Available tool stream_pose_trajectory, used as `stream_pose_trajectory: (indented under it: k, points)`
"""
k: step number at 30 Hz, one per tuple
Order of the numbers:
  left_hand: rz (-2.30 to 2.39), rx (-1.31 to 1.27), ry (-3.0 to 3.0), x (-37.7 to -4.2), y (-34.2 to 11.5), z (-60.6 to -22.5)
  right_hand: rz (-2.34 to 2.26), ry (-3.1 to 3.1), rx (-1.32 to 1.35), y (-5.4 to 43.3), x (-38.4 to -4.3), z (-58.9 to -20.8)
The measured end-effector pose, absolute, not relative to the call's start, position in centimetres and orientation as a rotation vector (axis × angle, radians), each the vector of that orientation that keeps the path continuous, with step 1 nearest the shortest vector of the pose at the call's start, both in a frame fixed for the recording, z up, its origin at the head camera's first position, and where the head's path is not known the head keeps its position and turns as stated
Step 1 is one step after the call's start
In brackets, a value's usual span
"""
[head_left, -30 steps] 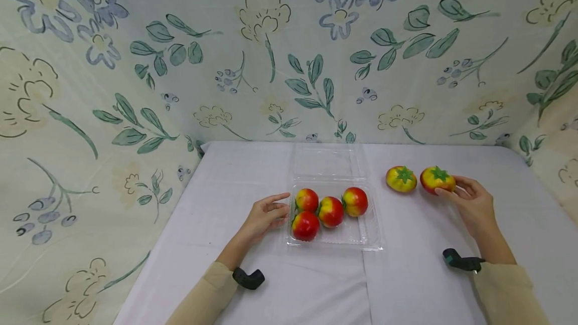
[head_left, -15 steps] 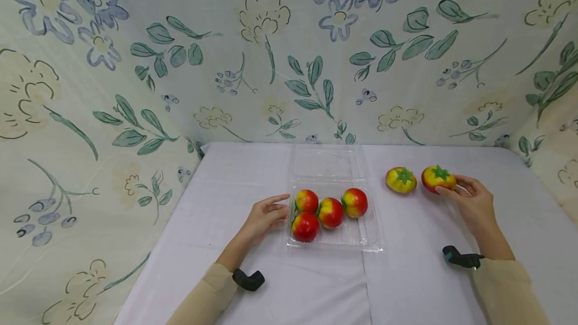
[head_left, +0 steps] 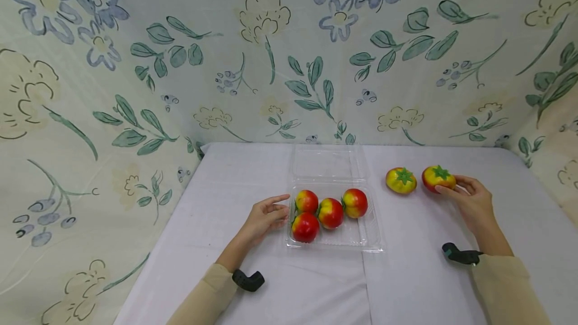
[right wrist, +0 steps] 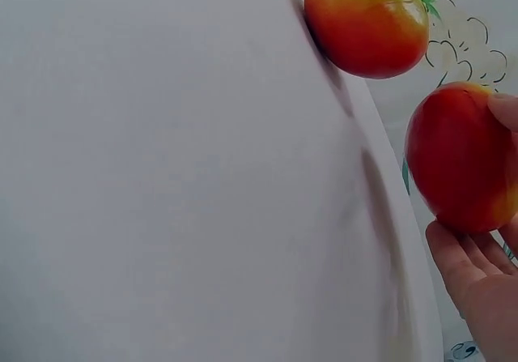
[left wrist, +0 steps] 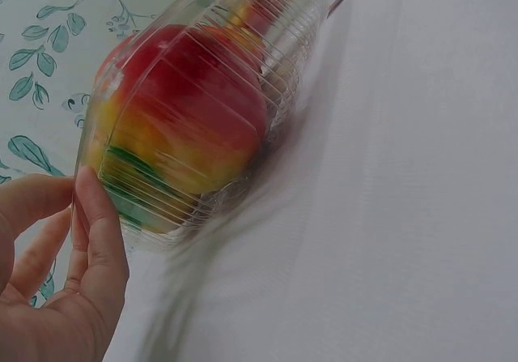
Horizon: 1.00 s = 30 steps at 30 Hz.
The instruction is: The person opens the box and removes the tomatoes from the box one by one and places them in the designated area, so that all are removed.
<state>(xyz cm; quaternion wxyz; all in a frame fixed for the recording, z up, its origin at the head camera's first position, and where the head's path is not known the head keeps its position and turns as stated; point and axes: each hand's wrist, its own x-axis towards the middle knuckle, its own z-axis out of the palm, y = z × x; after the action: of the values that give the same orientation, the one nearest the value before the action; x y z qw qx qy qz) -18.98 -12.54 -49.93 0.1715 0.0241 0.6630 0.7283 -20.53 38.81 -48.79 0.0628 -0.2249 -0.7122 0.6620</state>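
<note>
My right hand (head_left: 474, 204) grips a red-and-yellow toy fruit (head_left: 438, 179) with a green star-shaped top. In the right wrist view, the held fruit (right wrist: 461, 159) sits between thumb and fingertips, its shadow apart from it, so it is off the table. A matching toy fruit (head_left: 401, 180) lies just left of it. My left hand (head_left: 264, 218) is at the left side of an open clear plastic box (head_left: 336, 238). In the left wrist view, its fingertips (left wrist: 87, 177) touch the box's rim. Several similar toy fruits (head_left: 331, 213) lie inside, mostly in the left part.
The box's clear lid (head_left: 327, 162) lies folded back towards the table's far edge. A white cloth (head_left: 235, 174) covers the table. Behind it hangs a flowered curtain (head_left: 316, 64). Dark wrist cameras (head_left: 248, 280) stick out from both wrists.
The held toy fruit has shifted very slightly right with my right hand, widening the gap to its neighbour. My left hand and the box keep their places.
</note>
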Motion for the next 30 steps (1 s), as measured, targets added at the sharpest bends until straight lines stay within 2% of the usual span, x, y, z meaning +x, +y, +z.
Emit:
stream_pose_trajectory:
  k: [30]
  points:
    - [2.072,0.081,1.875,-19.08,-12.61,-50.09,1.914,-2.278,-0.772,39.18,-21.57,-49.29]
